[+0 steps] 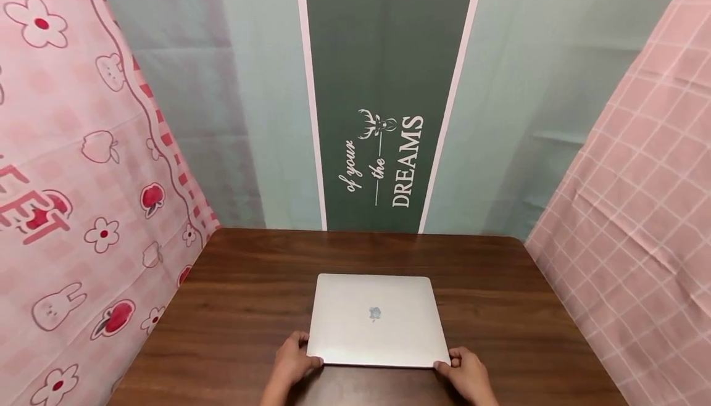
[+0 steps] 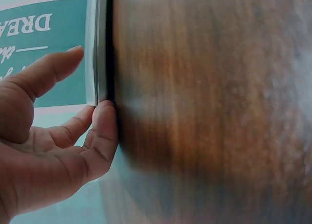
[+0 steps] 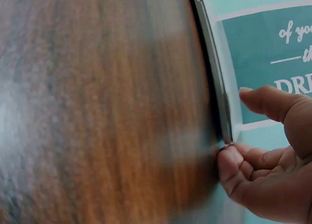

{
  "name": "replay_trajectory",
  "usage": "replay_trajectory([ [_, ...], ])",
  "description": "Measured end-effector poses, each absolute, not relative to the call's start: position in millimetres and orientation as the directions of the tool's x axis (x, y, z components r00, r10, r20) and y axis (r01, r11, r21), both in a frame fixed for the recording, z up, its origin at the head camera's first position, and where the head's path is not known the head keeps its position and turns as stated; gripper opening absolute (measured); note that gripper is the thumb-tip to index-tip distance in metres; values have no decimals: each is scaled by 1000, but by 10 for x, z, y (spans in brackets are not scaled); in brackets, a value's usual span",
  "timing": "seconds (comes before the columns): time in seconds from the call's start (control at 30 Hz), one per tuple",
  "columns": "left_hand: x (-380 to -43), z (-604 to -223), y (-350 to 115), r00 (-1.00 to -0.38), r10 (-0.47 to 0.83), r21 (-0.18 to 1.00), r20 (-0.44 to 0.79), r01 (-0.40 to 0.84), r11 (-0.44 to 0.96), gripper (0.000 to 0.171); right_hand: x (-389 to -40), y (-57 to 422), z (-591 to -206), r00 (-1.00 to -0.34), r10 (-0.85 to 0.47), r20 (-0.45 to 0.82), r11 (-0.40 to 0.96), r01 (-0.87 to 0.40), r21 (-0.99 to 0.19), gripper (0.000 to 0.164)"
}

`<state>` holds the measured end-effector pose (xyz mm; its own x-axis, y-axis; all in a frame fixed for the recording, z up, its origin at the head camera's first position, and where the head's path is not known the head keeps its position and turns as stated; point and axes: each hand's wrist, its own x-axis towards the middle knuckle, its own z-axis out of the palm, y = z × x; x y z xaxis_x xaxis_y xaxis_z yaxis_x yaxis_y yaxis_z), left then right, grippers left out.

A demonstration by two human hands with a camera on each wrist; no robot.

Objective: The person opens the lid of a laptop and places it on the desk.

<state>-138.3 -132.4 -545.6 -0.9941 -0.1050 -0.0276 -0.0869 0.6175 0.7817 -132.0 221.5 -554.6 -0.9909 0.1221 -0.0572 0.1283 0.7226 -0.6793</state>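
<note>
A closed silver laptop [image 1: 383, 307] with an apple logo on its lid lies on the brown wooden table, its long front edge towards me. My left hand [image 1: 292, 358] holds its near left corner, thumb at the front edge and fingers along the left side. At the near right corner my right hand [image 1: 466, 372] does the same, mirrored. Seen from the left wrist, the laptop's thin edge [image 2: 102, 48] stands between the hand [image 2: 53, 141] and the wood. From the right wrist, fingertips of the hand [image 3: 273, 160] meet the corner of the laptop edge [image 3: 217, 68].
The wooden table [image 1: 250, 270] reaches back to a green wall hanging [image 1: 378, 54] with white lettering and a deer head. A pink patterned cloth [image 1: 100, 178] hangs along the left side, and a pink checked cloth [image 1: 639, 208] along the right.
</note>
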Motion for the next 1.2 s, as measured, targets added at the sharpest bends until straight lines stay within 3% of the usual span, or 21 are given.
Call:
replay_trajectory([
  [0.23,-1353,-5440,-1346,-997,-68,735,39,-18,678,51,-1275,1990,-5370,-997,13,77,851,-29,-524,51],
  [0.43,-1419,-5441,-1387,-986,40,556,164,126,822,59,-1337,1685,-5291,-981,-142,129,918,-180,-352,58],
  [0.57,-1447,-5449,-1408,-982,54,481,183,137,866,59,-1394,1547,-5262,-957,-243,162,935,-275,-222,52],
  [0.8,-1450,-5485,-1402,-991,52,488,122,106,867,69,-1457,1355,-5244,-918,-363,161,924,-377,-64,40],
  [1.2,-1469,-5527,-1361,-1000,11,561,-3,7,828,89,-1526,1016,-5360,-860,-478,178,878,-464,120,40],
])
